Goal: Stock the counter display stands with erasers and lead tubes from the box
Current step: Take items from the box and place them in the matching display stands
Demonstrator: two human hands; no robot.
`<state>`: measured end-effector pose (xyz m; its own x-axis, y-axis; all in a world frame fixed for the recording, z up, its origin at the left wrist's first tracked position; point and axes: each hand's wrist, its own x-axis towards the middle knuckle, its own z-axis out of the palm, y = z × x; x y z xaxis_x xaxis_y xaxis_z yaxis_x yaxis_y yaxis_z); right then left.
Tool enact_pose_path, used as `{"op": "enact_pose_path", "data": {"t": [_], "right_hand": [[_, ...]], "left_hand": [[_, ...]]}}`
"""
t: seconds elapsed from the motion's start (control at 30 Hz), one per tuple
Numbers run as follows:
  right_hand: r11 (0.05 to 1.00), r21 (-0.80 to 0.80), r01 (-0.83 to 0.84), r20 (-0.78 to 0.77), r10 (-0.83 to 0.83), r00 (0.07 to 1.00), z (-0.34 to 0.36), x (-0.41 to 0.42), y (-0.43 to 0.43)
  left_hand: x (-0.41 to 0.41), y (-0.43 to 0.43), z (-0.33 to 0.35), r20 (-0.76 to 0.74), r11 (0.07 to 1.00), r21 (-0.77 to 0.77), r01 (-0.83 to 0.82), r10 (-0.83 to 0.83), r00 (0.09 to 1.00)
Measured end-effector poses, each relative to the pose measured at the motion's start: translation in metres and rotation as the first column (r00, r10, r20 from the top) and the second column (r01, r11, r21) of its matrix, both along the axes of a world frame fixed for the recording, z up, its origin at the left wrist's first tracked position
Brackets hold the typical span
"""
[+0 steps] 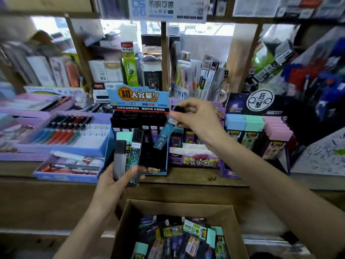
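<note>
My right hand [197, 118] pinches the black cap of a teal lead tube [165, 134], which hangs tilted over the right side of the blue lead-tube display stand [139, 101]. My left hand [119, 176] grips a small bundle of lead tubes [128, 156], grey and teal-black ones, upright in front of the stand's lower left. The stand's back row holds several tubes. The cardboard box [179, 208] below holds several loose erasers and lead tubes. An eraser stand [253, 131] with blue, mint and pink erasers sits to the right.
A purple display [196, 157] stands between the two stands. Trays of pens [61, 135] fill the counter's left side. A wooden counter edge [186, 181] runs in front. Shelves with packaged stationery rise behind.
</note>
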<state>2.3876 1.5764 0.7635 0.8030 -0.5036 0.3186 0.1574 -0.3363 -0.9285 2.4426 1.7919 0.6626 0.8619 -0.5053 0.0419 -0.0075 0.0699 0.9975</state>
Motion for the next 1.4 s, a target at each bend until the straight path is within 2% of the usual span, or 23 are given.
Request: {"op": "enact_pose_path", "data": {"t": [0.1, 0.2, 0.27, 0.7, 0.77, 0.9, 1.0, 1.07, 1.13, 1.2, 1.27, 1.3, 1.4], "right_hand": [[0.979, -0.200, 0.031, -0.014, -0.035, 0.999, -0.001, 0.033, 0.015], [0.897, -0.431, 0.100, -0.033, -0.126, 0.992, -0.009, 0.057, 0.025], [0.849, -0.519, 0.099, -0.059, -0.151, 0.987, -0.017, 0.067, 0.029], [0.847, -0.531, 0.015, -0.132, -0.100, 0.986, -0.044, 0.085, 0.036], [0.777, -0.629, 0.013, -0.106, -0.103, 0.989, -0.048, 0.084, 0.038], [0.505, -0.859, 0.090, 0.006, -0.165, 0.986, -0.052, 0.082, 0.040], [0.417, -0.905, 0.086, 0.004, -0.193, 0.981, -0.046, 0.081, 0.041], [0.405, -0.911, 0.082, -0.004, -0.207, 0.978, -0.040, 0.077, 0.042], [0.458, -0.884, 0.095, 0.009, -0.188, 0.982, -0.037, 0.069, 0.046], [0.681, -0.731, 0.050, -0.028, -0.103, 0.994, -0.036, 0.058, 0.055], [0.893, -0.437, -0.104, -0.144, 0.044, 0.989, -0.035, 0.048, 0.066], [0.935, -0.312, -0.171, -0.209, 0.109, 0.972, -0.035, 0.046, 0.069], [0.951, -0.115, -0.286, -0.316, 0.238, 0.918, -0.034, 0.040, 0.072]], "left_hand": [[0.006, 0.012, 0.001, -0.001, 0.999, -0.004, -0.043, 0.043, 0.999], [0.008, 0.022, -0.001, -0.014, 0.997, -0.022, -0.080, 0.080, 0.997], [0.010, 0.027, -0.004, -0.019, 0.996, -0.033, -0.085, 0.085, 0.996], [0.022, 0.034, -0.011, -0.005, 0.996, -0.058, -0.065, 0.065, 0.998], [0.021, 0.032, -0.011, 0.013, 0.997, -0.051, -0.058, 0.059, 0.998], [0.021, 0.032, -0.010, -0.003, 0.997, -0.067, -0.042, 0.042, 0.999], [0.018, 0.031, -0.006, -0.031, 0.996, -0.080, -0.043, 0.040, 0.999], [0.016, 0.030, -0.004, -0.050, 0.995, -0.090, -0.035, 0.030, 0.998], [0.015, 0.030, -0.002, -0.074, 0.996, -0.091, -0.019, 0.012, 0.997], [0.015, 0.028, -0.002, -0.080, 0.997, -0.075, 0.000, -0.006, 0.997], [0.015, 0.025, -0.002, -0.056, 0.998, -0.062, 0.015, -0.018, 0.998], [0.015, 0.024, -0.002, -0.043, 0.998, -0.058, 0.023, -0.026, 0.999], [0.013, 0.017, -0.002, -0.028, 0.997, -0.060, 0.048, -0.049, 0.998]]}}
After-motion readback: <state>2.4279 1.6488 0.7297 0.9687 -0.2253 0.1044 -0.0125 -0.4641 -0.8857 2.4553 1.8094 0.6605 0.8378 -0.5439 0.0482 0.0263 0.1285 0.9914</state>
